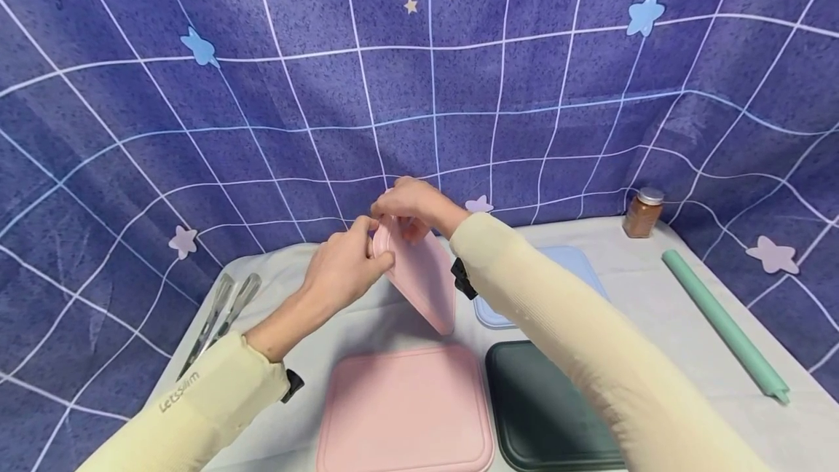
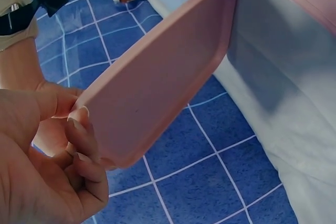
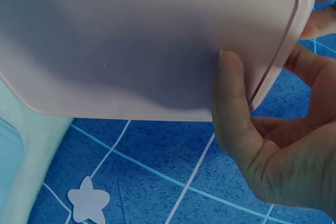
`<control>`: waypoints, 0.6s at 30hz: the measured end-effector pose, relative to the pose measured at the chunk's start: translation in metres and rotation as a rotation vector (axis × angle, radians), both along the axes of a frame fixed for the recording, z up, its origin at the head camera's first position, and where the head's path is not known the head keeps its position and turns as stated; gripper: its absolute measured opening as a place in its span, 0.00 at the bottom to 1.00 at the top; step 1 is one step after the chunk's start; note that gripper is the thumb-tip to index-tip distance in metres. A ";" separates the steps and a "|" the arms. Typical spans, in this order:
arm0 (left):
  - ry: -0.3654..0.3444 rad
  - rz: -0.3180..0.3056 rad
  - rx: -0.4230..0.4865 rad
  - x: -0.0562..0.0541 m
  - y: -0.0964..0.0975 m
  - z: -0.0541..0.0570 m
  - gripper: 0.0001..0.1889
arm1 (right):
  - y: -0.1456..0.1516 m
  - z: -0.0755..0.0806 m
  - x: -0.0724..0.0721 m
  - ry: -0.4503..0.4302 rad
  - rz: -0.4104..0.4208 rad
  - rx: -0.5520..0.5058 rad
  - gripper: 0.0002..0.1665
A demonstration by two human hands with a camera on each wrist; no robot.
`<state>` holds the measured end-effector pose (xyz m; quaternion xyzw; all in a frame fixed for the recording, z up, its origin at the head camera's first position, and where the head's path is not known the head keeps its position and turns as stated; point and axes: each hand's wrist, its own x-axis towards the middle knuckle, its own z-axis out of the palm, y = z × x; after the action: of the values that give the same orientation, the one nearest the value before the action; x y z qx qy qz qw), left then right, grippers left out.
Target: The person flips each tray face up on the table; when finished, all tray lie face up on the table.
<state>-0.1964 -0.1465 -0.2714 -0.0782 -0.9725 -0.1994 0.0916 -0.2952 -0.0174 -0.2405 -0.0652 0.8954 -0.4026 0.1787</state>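
A thin pink rectangular lid (image 1: 429,275) with rounded corners and a raised rim is tilted up off the table, its low corner pointing toward me. My left hand (image 1: 341,268) pinches its upper left edge between thumb and fingers. At the top of the same end, my right hand (image 1: 419,202) grips the lid, fingers over the edge. The left wrist view shows the hollow side of the lid (image 2: 163,72) and my left hand (image 2: 37,166) at its end. In the right wrist view, one finger of my right hand (image 3: 283,156) lies on the grooved face.
A second pink lid (image 1: 406,414) lies flat in front, beside a dark green one (image 1: 550,406). A light blue one (image 1: 577,264) is partly behind my right arm. Metal tongs (image 1: 223,308) lie left. A brown-filled jar (image 1: 642,214) and a green rod (image 1: 724,323) are right.
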 end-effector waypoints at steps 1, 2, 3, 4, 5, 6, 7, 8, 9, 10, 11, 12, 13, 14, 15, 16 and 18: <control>0.001 0.000 -0.004 0.000 0.000 0.000 0.29 | -0.001 0.000 0.000 0.008 -0.005 0.013 0.29; 0.002 0.000 -0.007 0.001 0.000 -0.001 0.29 | -0.001 0.000 0.000 0.012 -0.008 0.027 0.29; 0.003 -0.003 -0.009 0.001 0.001 -0.001 0.30 | -0.001 0.000 0.000 0.015 -0.010 0.037 0.30; 0.002 -0.007 -0.011 0.001 0.001 -0.002 0.30 | -0.002 0.000 0.000 0.019 -0.009 0.049 0.30; 0.001 -0.013 -0.010 0.001 0.001 -0.002 0.30 | -0.002 0.000 0.000 0.021 -0.007 0.061 0.30; -0.004 -0.020 -0.006 0.002 0.001 -0.002 0.30 | -0.002 0.001 0.000 0.023 -0.007 0.064 0.29; -0.012 -0.027 0.002 0.002 0.001 -0.002 0.31 | -0.001 0.001 0.000 0.028 -0.005 0.068 0.27; -0.020 -0.034 0.010 0.002 0.001 -0.002 0.31 | -0.001 0.001 0.001 0.031 -0.002 0.073 0.25; -0.031 -0.040 0.021 0.002 0.001 -0.002 0.32 | 0.000 0.001 0.001 0.034 -0.001 0.075 0.24; -0.042 -0.048 0.036 0.002 0.001 -0.001 0.32 | 0.001 0.002 0.001 0.036 -0.001 0.073 0.23; -0.055 -0.057 0.053 0.003 0.001 -0.002 0.33 | 0.002 0.002 0.002 0.035 -0.001 0.066 0.23; -0.066 -0.063 0.066 0.003 0.001 -0.002 0.34 | 0.003 0.002 0.002 0.035 -0.001 0.058 0.23; -0.073 -0.069 0.078 0.004 0.002 -0.002 0.35 | 0.004 0.003 0.003 0.035 0.002 0.049 0.26; -0.079 -0.076 0.088 0.005 0.002 -0.003 0.35 | 0.006 0.004 0.004 0.030 0.005 0.037 0.27; -0.087 -0.085 0.100 0.005 0.002 -0.003 0.36 | 0.007 0.004 0.005 0.025 0.008 0.023 0.28; -0.097 -0.098 0.114 0.006 0.002 -0.004 0.38 | 0.009 0.005 0.005 0.022 0.014 0.010 0.28; -0.124 -0.131 0.133 0.006 0.000 -0.006 0.40 | 0.012 0.006 0.005 0.011 0.026 -0.005 0.30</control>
<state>-0.1899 -0.1468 -0.2774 -0.1229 -0.9537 -0.2736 0.0229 -0.2900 -0.0055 -0.2343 -0.0798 0.8945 -0.4019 0.1787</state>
